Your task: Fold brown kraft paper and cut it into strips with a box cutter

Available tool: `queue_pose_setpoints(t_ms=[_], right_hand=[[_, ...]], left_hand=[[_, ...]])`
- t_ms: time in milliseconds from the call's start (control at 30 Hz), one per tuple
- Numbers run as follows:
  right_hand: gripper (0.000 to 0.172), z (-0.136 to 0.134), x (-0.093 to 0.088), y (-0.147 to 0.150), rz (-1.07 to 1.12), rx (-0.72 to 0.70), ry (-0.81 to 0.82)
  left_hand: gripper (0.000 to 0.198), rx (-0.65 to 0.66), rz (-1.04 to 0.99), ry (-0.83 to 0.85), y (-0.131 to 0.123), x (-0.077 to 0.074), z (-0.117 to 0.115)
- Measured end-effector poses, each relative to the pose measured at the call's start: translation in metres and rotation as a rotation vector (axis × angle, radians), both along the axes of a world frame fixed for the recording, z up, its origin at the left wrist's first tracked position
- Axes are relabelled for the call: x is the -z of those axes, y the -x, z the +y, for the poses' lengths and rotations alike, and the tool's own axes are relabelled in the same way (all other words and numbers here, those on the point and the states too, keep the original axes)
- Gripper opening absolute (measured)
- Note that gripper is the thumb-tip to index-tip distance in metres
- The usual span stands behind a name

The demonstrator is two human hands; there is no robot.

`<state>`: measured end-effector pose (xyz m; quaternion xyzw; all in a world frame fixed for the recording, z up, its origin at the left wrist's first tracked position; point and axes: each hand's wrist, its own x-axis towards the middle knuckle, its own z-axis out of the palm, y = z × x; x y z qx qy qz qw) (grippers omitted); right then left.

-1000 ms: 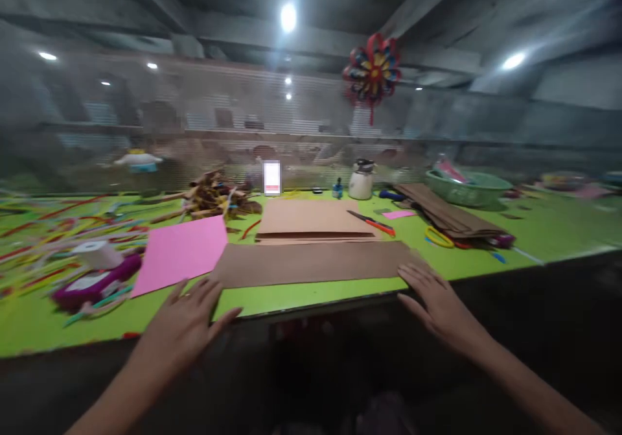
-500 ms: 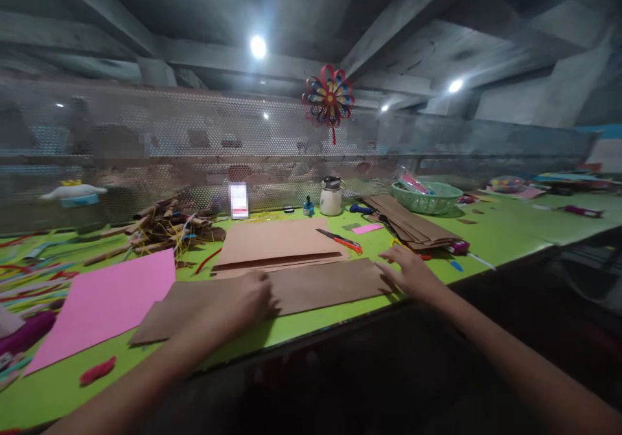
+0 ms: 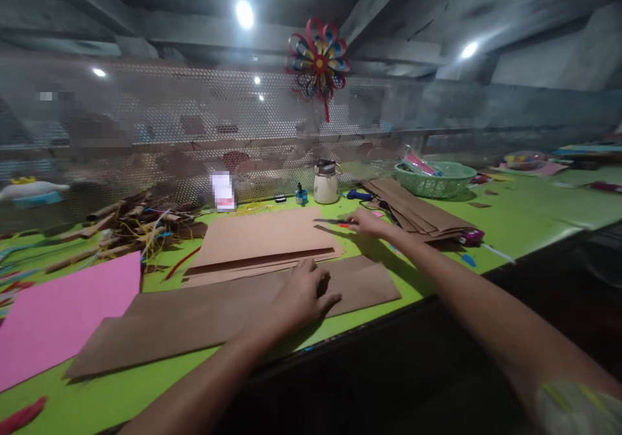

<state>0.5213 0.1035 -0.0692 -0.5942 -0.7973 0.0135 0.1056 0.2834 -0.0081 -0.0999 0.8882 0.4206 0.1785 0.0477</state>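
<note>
My left hand (image 3: pixel 304 292) rests on a long folded strip of brown paper (image 3: pixel 194 315) near the table's front edge, its fingers apart and holding nothing. Farther back, my right hand (image 3: pixel 369 223) has its fingers closed at the orange handle of the scissors (image 3: pixel 330 221), whose dark blades point left over the light brown sheets (image 3: pixel 262 237). The fingers partly cover the handle. A pink sheet (image 3: pixel 72 318) lies left of the brown strip.
Rolled brown paper pieces (image 3: pixel 140 224) are heaped at the back left. Behind the sheets stand a blue bottle (image 3: pixel 301 195) and a white jug (image 3: pixel 326 185). Folded brown papers (image 3: pixel 418 211) and a green basket (image 3: pixel 435 181) are at the right. A paper flower (image 3: pixel 319 63) hangs above.
My right hand has moved from the brown strip's right end back to the scissors and closed on them. My left hand has slid right along the strip. The view has shifted.
</note>
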Motion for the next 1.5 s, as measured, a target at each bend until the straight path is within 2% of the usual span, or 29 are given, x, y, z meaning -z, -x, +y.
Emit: queue_pose_setpoints(t_ms=[100,167,233,367,500,600,700,767,833,967,1200,1500], right_hand=[[0.026,-0.032,-0.012,-0.043,0.024,-0.010,-0.048],[0.029,-0.063,-0.008,-0.068,0.028,-0.053,-0.029],[0.031,-0.098,0.002,-0.087,0.065,-0.147,0.006],[0.037,-0.162,0.020,-0.106,0.230,-0.216,0.050],[0.036,-0.202,0.017,-0.113,0.275,-0.196,0.156],[0.035,-0.214,0.015,-0.115,0.309,-0.202,0.195],[0.036,-0.217,0.020,-0.113,0.340,-0.199,0.178],[0.036,-0.217,0.026,-0.111,0.355,-0.185,0.156],[0.036,-0.218,0.033,-0.111,0.374,-0.171,0.127],[0.036,-0.226,0.040,-0.116,0.420,-0.153,0.069],[0.033,-0.231,0.043,-0.114,0.433,-0.151,-0.009],[0.035,-0.248,0.041,-0.114,0.421,-0.090,-0.002]], left_hand=[[0.029,0.000,-0.039,0.059,-0.003,0.000,0.001],[0.026,0.012,-0.064,0.087,-0.005,0.000,0.002],[0.023,0.032,-0.098,0.096,-0.006,0.001,0.002],[0.021,0.032,-0.099,0.059,-0.008,0.003,0.005],[0.020,0.033,-0.023,-0.007,-0.012,0.004,0.004],[0.021,0.100,-0.029,-0.115,-0.017,0.006,0.000],[0.025,0.253,-0.065,-0.192,-0.020,0.007,-0.003],[0.028,0.368,-0.069,-0.175,-0.021,0.008,-0.004],[0.030,0.430,-0.077,-0.128,-0.020,0.009,-0.002],[0.031,0.429,-0.134,-0.082,-0.019,0.013,0.002],[0.032,0.431,-0.130,-0.091,-0.020,0.014,0.005],[0.030,0.430,-0.137,-0.104,-0.020,0.013,0.005]])
